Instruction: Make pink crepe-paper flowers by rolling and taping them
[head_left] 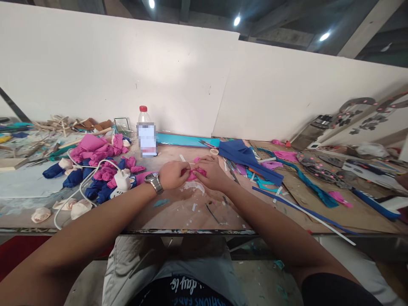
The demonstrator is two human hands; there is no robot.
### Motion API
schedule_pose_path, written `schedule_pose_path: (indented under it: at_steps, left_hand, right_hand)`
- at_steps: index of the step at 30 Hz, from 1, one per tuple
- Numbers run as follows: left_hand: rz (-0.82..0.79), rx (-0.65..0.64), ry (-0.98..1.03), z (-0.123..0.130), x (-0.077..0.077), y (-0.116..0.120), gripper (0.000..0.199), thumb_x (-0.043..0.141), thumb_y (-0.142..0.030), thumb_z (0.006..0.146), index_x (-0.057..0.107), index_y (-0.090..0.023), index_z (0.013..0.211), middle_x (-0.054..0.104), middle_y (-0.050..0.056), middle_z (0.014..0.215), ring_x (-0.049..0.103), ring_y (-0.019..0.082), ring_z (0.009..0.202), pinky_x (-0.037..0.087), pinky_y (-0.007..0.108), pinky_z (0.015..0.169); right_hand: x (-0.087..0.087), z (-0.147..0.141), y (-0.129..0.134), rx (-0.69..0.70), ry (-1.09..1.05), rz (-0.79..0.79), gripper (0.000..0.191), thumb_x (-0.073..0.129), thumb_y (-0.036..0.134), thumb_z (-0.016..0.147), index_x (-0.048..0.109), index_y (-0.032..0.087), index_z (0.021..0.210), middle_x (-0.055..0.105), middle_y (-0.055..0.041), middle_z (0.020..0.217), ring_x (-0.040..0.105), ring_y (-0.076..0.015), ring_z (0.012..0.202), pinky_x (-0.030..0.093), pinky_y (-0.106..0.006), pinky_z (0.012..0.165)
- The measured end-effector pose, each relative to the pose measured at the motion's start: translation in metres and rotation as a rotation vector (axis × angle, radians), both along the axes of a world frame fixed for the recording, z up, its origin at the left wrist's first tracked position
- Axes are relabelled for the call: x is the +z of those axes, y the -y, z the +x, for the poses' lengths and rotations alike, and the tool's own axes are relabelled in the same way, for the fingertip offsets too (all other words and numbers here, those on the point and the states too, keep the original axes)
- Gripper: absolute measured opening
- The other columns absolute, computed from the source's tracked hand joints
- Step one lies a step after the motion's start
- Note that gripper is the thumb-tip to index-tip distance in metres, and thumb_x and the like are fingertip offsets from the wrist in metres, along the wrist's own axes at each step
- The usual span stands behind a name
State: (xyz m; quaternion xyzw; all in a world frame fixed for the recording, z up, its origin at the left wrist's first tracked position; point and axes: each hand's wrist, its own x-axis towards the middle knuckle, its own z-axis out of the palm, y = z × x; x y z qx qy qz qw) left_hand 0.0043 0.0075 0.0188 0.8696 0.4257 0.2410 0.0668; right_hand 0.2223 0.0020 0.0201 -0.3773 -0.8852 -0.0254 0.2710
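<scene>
Both hands meet above the middle of the table around a small piece of bright pink material. My left hand, with a metal watch at its wrist, pinches the piece from the left. From the right, my right hand has its fingers closed on the same piece. The fingers cover much of it, so its shape is hard to make out. A whitish patch lies on the table just below the hands.
Left are pink bundles, blue bundles, a white charger with cable and cream bundles. A phone stands against a red-capped bottle. Right lie blue fabric, scissors and a white strip.
</scene>
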Motion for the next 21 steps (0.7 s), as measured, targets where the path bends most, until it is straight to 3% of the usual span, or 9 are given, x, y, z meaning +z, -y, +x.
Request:
schedule_pose_path:
  at_steps: [6,15,21]
  left_hand:
    - [-0.009,0.007,-0.009,-0.0006,0.0004,0.0002,0.025,0.053,-0.033,0.093,0.074,-0.020,0.095,0.075,0.007,0.083,0.066,0.023,0.077,0.037,0.031,0.066]
    - [-0.020,-0.086,-0.026,-0.0015,-0.0009,-0.0054,0.025,0.053,-0.031,0.095,0.076,-0.020,0.094,0.077,0.008,0.084,0.067,0.022,0.075,0.037,0.031,0.066]
    - [-0.034,-0.099,-0.037,-0.0031,-0.0029,-0.0087,0.026,0.054,-0.031,0.095,0.077,-0.020,0.092,0.077,0.008,0.083,0.066,0.022,0.074,0.036,0.031,0.065]
  right_hand:
    - [-0.0002,0.0005,0.0002,0.006,-0.003,0.007,0.014,0.060,0.029,0.097,0.068,0.021,0.088,0.075,-0.0042,0.092,0.058,-0.0248,0.105,0.026,-0.043,0.094]
    - [0.0026,0.0011,0.0024,0.034,0.000,-0.013,0.015,0.059,0.026,0.097,0.068,0.021,0.086,0.075,-0.0038,0.091,0.057,-0.0253,0.110,0.026,-0.043,0.096]
    - [0.0005,0.0010,-0.0005,-0.001,0.019,-0.059,0.019,0.060,0.032,0.098,0.072,0.022,0.089,0.077,-0.0045,0.095,0.058,-0.0251,0.107,0.025,-0.044,0.094]
